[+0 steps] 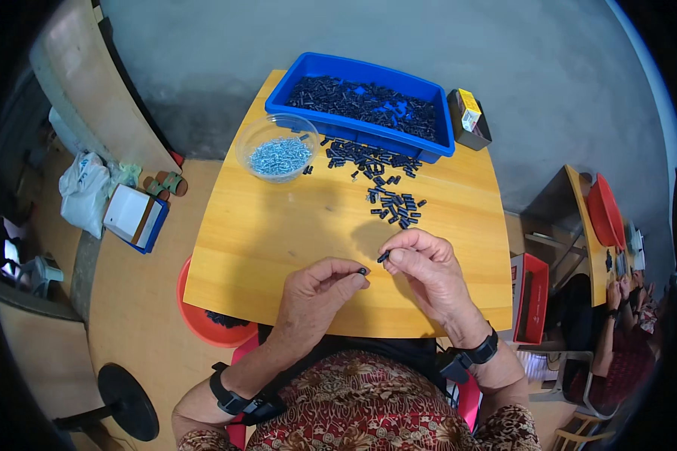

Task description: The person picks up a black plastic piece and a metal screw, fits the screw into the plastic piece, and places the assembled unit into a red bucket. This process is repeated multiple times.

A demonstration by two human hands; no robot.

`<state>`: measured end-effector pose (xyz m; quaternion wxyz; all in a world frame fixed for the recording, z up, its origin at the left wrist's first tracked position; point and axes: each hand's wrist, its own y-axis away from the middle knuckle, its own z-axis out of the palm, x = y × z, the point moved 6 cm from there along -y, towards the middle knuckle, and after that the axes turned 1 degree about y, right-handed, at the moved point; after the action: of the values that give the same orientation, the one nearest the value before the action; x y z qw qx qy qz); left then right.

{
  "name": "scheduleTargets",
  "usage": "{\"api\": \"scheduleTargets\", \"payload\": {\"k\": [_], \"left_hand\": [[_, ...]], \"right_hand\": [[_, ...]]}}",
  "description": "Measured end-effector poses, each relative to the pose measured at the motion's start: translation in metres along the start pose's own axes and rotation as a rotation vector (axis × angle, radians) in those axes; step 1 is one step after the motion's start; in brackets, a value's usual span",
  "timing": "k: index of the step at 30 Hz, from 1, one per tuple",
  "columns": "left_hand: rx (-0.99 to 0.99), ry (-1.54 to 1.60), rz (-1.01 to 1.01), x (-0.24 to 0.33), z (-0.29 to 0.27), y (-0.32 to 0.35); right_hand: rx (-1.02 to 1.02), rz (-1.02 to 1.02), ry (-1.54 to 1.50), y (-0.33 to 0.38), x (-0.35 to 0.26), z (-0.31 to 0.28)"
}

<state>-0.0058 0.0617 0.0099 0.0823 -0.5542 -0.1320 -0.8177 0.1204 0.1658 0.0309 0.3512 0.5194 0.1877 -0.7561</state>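
Note:
Over the near part of the yellow wooden table, my left hand (320,295) pinches a small black cylindrical piece (362,271) between thumb and forefinger. A short gap away, my right hand (426,274) holds another small black piece (384,256) in its fingertips, tilted. Beyond the hands lies a loose pile of similar black pieces (399,207), spreading back toward a blue tub (346,125) full of more. To the left of that pile stands a clear round bowl (277,179) of small silvery screw-like parts (279,157).
The table (241,255) backs onto a grey wall. Right of the tub is a dark box (475,137) with a yellow carton. A red basin (195,323) with black pieces sits below the table's left edge. At far right, another person (623,349) works at a second table.

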Motion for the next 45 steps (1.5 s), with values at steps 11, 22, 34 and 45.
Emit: {"api": "scheduleTargets", "payload": {"k": [11,22,34,45], "left_hand": [[-0.086,-0.114,-0.013,0.001,0.024,-0.005],[-0.098,-0.123,-0.011,0.000,0.023,-0.004],[-0.121,-0.051,-0.046,-0.006,0.023,-0.004],[-0.102,0.021,-0.068,-0.009,0.023,-0.005]], "right_hand": [[0.002,-0.191,0.260,0.014,-0.013,-0.007],[0.002,-0.235,0.429,0.018,-0.019,-0.005],[0.041,-0.223,0.498,0.019,-0.017,-0.006],[0.079,-0.400,0.687,0.024,-0.022,0.000]]}}
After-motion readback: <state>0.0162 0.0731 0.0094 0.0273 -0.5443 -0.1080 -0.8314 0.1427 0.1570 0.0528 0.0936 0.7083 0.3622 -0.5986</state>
